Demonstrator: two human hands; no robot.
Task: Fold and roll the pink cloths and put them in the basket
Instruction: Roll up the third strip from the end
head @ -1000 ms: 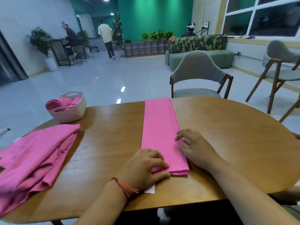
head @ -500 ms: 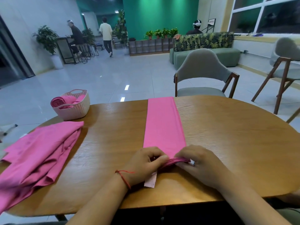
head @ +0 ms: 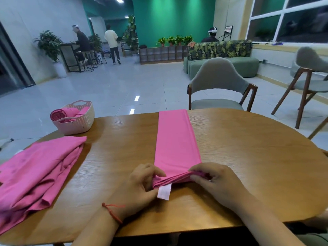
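A pink cloth (head: 175,139) folded into a long narrow strip lies down the middle of the wooden table (head: 248,157), running away from me. Its near end is lifted and turned over into a small first curl. My left hand (head: 142,185) pinches that end at its left side, and my right hand (head: 214,180) pinches it at the right. A white label (head: 164,192) hangs from the near end. A white woven basket (head: 78,121) at the far left of the table holds rolled pink cloths (head: 63,114).
A loose pile of pink cloths (head: 35,167) lies at the table's left edge. A grey chair (head: 218,86) stands behind the table, another chair (head: 308,75) at the right. People are far back in the room.
Both hands slid from pressing flat on the strip to its near end, took hold of it and lifted it into the start of a roll.
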